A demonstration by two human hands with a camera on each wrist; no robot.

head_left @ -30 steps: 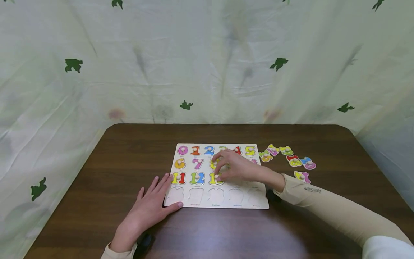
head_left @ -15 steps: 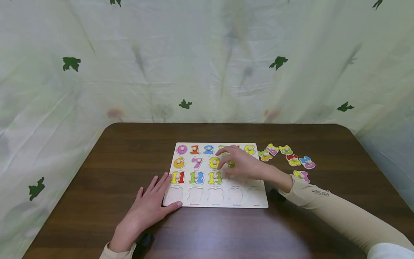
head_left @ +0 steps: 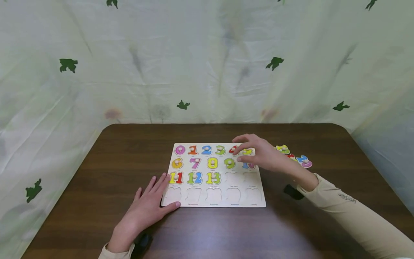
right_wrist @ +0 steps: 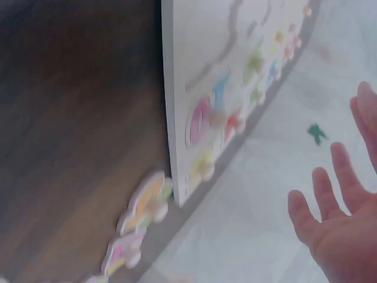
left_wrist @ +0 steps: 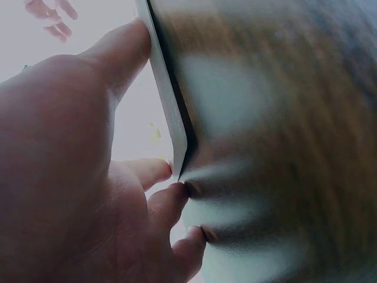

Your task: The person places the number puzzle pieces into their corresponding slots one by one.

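Note:
A white number puzzle board (head_left: 223, 194) lies flat on the table, with knobbed number pieces filling its upper rows. The thirteen piece (head_left: 213, 178) sits in the third row, beside two bare recesses. A row of bare recesses runs along the near side. My left hand (head_left: 139, 212) rests at the board's left edge, fingers straight and thumb on the near corner; the left wrist view shows that edge between thumb and fingers. Over the board's far right corner hovers my right hand (head_left: 263, 153), fingers loosely bent with nothing in them, partly covering the four, five and ten.
Loose number pieces lie right of the board, among them a yellow-green one (head_left: 283, 149) and a blue-and-pink one (head_left: 304, 162). In the right wrist view, an orange-and-green piece (right_wrist: 147, 203) lies close to the board's corner. A patterned cloth (head_left: 194, 64) hangs behind the table.
My right hand has let go of the thirteen piece, lifted, and moved right and away toward the far right corner. The left hand keeps its place on the board.

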